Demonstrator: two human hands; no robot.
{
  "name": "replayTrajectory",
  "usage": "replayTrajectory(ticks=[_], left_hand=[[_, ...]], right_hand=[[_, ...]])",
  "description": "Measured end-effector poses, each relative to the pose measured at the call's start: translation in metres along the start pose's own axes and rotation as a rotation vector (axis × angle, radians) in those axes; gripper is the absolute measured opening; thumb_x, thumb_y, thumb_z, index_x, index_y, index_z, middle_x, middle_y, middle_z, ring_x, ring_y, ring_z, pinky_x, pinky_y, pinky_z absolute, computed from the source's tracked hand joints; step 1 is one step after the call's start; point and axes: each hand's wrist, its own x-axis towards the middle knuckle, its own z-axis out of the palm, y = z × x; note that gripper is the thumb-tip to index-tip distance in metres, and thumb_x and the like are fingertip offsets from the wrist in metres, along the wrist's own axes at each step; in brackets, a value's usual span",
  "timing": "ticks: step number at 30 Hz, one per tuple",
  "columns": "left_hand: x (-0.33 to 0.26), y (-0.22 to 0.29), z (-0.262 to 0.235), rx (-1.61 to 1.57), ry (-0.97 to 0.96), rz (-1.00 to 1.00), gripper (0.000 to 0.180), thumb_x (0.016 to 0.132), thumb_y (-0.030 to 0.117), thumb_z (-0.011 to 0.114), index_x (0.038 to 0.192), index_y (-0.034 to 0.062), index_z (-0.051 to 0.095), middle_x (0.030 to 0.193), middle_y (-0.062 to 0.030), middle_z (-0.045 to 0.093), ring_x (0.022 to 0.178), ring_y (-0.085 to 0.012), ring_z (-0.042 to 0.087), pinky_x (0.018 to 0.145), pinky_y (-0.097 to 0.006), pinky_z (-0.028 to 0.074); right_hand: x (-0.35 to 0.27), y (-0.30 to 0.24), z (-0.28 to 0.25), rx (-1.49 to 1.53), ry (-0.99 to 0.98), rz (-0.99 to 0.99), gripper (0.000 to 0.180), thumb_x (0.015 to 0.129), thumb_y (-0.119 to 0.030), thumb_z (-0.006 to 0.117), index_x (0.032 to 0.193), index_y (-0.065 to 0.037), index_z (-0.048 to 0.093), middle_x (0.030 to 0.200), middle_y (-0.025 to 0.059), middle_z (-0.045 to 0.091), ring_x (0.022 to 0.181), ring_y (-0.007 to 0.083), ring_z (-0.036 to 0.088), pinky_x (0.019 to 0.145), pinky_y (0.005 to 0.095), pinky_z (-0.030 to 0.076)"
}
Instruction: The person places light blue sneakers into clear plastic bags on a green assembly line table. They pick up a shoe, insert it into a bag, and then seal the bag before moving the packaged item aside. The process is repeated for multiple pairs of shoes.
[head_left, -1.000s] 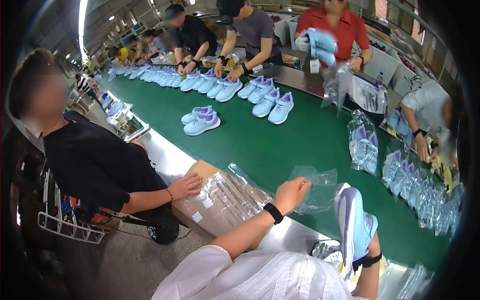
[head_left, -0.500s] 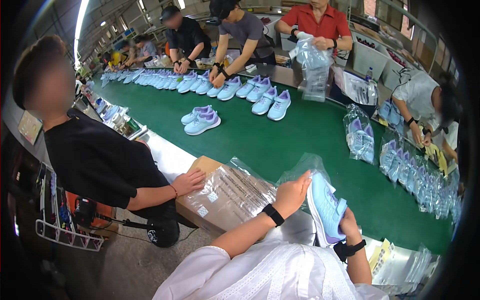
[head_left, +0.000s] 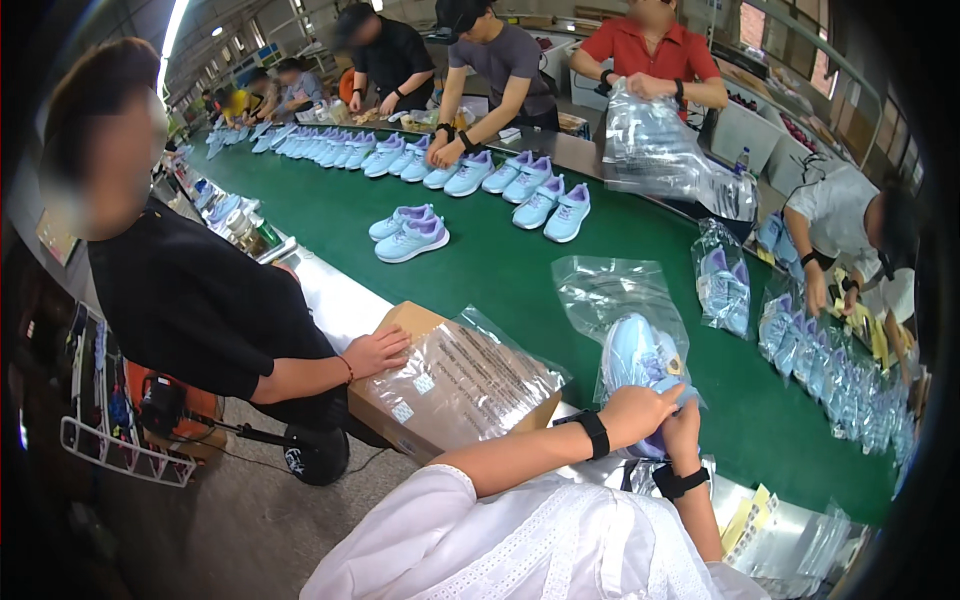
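Light-blue sneakers (head_left: 628, 350) with purple trim point toe-forward in front of me, a clear plastic bag (head_left: 612, 275) around their toes and spread over the green belt beyond. My left hand (head_left: 640, 414) is closed across the heel end, fingers over the strap area. Against the heel on the other side, my right hand (head_left: 683, 436) is closed too, its fingers partly hidden. Whether each hand grips bag, shoe or both is hard to make out. To the left, a brown carton (head_left: 470, 400) has printed clear bags lying on it.
The green conveyor belt (head_left: 500, 280) carries an unbagged sneaker pair (head_left: 412, 236) and a long row of sneakers (head_left: 385, 158). Bagged sneakers (head_left: 800, 335) line the right side. A co-worker's hand (head_left: 377, 352) rests on the carton. Other people stand across the belt; one holds plastic bags (head_left: 655, 150).
The sneakers have moved forward over the belt, turning toe-first into the plastic bag. My two hands have come together at the heel end. The person in red has spread the plastic bags wider.
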Motion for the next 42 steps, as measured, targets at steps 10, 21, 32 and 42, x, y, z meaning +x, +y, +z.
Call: replayTrajectory(ticks=[10, 21, 32, 42], left_hand=[[0.053, -0.019, 0.008, 0.179, 0.168, 0.163, 0.009, 0.068, 0.012, 0.056, 0.074, 0.0055, 0.055, 0.072, -0.0083, 0.056, 0.060, -0.0255, 0.060, 0.052, -0.036, 0.049], [-0.003, -0.016, -0.022, 0.179, -0.037, 0.154, 0.012, 0.077, 0.016, 0.051, 0.084, 0.0074, 0.057, 0.073, -0.0098, 0.061, 0.061, -0.0283, 0.062, 0.050, -0.037, 0.049], [0.030, 0.011, 0.004, 0.074, 0.179, 0.279, 0.010, 0.076, 0.017, 0.055, 0.084, 0.0118, 0.059, 0.067, -0.0082, 0.060, 0.061, -0.0263, 0.062, 0.050, -0.039, 0.048], [-0.011, 0.016, 0.012, -0.067, -0.090, 0.288, 0.019, 0.077, 0.012, 0.054, 0.095, 0.0098, 0.060, 0.077, -0.0090, 0.064, 0.071, -0.0271, 0.063, 0.058, -0.035, 0.050]], right_hand=[[-0.016, -0.059, 0.012, -0.395, -0.016, -0.452, 0.031, 0.075, -0.011, 0.058, 0.104, -0.002, 0.051, 0.092, 0.0165, 0.057, 0.086, 0.0368, 0.054, 0.069, 0.0428, 0.044], [0.012, -0.005, 0.026, 0.079, -0.038, -0.247, 0.024, 0.076, -0.009, 0.059, 0.095, 0.000, 0.048, 0.079, 0.0186, 0.058, 0.075, 0.0332, 0.058, 0.063, 0.0399, 0.044], [0.027, 0.035, 0.073, -0.513, 0.327, -0.474, 0.022, 0.081, -0.022, 0.050, 0.093, -0.004, 0.054, 0.088, 0.0135, 0.058, 0.075, 0.0268, 0.056, 0.069, 0.0368, 0.046], [0.039, -0.057, 0.036, -0.274, -0.120, -0.256, 0.024, 0.071, -0.010, 0.058, 0.091, 0.002, 0.050, 0.084, 0.0232, 0.056, 0.078, 0.0397, 0.055, 0.069, 0.0447, 0.045]])
